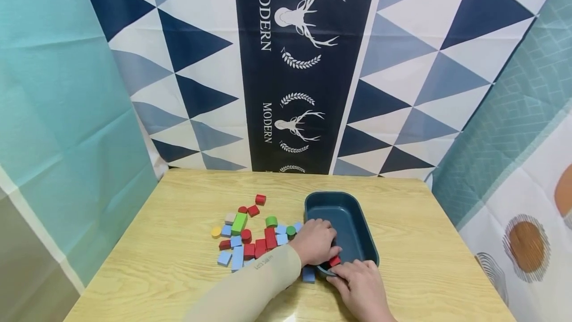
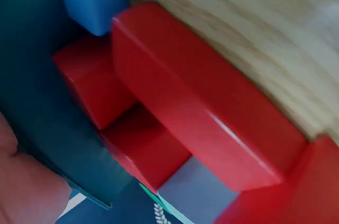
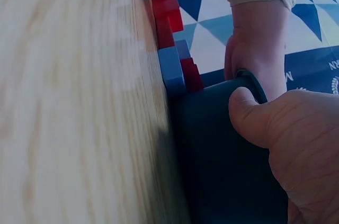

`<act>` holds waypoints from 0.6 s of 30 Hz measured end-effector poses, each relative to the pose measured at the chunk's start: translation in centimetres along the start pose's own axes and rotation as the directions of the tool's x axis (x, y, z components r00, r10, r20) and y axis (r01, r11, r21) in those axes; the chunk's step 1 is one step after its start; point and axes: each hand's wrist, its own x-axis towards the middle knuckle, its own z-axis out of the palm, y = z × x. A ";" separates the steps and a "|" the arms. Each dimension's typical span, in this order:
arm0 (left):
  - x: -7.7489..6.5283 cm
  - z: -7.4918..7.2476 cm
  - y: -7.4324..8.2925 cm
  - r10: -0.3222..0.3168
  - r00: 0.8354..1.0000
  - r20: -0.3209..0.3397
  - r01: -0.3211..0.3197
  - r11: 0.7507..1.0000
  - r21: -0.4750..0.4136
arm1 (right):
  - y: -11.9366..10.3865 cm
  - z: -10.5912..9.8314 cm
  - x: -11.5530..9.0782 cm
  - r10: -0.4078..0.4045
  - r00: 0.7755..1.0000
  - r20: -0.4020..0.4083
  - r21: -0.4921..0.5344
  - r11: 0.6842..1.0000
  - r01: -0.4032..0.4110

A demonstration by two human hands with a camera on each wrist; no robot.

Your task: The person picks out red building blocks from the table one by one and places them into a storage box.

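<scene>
A deep dark teal tray (image 1: 346,212) stands right of the table's middle. My left hand (image 1: 315,240) reaches over its left wall with bent fingers inside; the fingertips are hidden. A small red block (image 1: 334,261) lies in the near end, just below the left thumb. At the near right corner my right hand (image 1: 363,287) grips the wall, with its thumb (image 3: 249,113) outside. Beside the tray, a blue block (image 1: 308,275) rests on the table. The left wrist view shows a long red block (image 2: 196,97) and other blocks close outside the tray.
Left of the tray lie several loose blocks: red, blue, green and yellow, among them a bright green block (image 1: 239,224) and a yellow round (image 1: 216,232). A red cylinder (image 1: 260,200) sits farther back. Patterned cloth (image 1: 295,63) hangs behind the wooden table (image 1: 156,282).
</scene>
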 end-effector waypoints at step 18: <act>-3.1 0.3 -4.7 -0.197 0.979 -0.048 0.175 0.939 -0.298 | 0.0 -0.1 0.1 0.052 0.999 -0.008 -0.005 0.999 -0.052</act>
